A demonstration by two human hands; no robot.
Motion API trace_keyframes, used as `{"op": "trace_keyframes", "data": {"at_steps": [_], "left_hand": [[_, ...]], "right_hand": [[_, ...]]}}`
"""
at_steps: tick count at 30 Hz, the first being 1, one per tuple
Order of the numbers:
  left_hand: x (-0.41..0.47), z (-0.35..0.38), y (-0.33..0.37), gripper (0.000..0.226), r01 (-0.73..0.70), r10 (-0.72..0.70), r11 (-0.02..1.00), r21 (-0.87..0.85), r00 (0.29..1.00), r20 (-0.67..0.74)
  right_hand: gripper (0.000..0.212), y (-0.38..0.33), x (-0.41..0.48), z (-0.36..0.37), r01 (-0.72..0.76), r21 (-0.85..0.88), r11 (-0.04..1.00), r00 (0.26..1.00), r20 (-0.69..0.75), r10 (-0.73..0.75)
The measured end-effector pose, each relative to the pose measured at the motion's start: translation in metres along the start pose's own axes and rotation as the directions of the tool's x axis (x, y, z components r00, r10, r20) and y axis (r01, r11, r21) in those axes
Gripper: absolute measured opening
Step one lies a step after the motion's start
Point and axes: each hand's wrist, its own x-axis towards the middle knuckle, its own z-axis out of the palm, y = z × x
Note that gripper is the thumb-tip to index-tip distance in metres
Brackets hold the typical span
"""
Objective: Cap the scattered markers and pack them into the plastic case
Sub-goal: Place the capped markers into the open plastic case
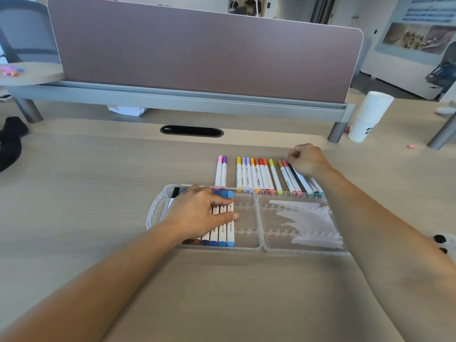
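markers point(230, 230) under left hand point(197, 213), beside right hand point(308, 160)

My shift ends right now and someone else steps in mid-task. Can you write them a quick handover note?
Left hand: open, lying flat on the packed markers in the left half of the plastic case.
Right hand: fingers curled over the right end of the loose markers; whether it pinches one is unclear.
Done: browns, blues and a black one sit in the case's left half.
Left: the row on the desk just beyond the case. Those that show look capped. The case's right half holds none yet.
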Motion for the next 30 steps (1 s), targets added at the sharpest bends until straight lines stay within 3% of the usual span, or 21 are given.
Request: {"op": "trace_keyframes", "data": {"at_steps": [8,17,30], "left_hand": [[0.001,0.000,-0.001,0.056,-0.014,0.014,1.000,-0.008,1.000,-0.016],[0.000,0.000,-0.001,0.057,-0.001,0.001,1.000,-0.008,1.000,-0.008],[0.001,-0.001,0.000,0.059,0.007,-0.007,1.000,0.003,1.000,0.014]], "right_hand": [[0.022,0.018,0.015,-0.010,-0.056,-0.255,0.965,0.984,0.147,0.096],[0.032,0.018,0.010,-0.008,0.013,-0.174,0.985,0.980,0.198,0.022],[0.013,0.013,0.005,-0.010,0.023,-0.051,0.998,0.989,0.147,-0.015]]}}
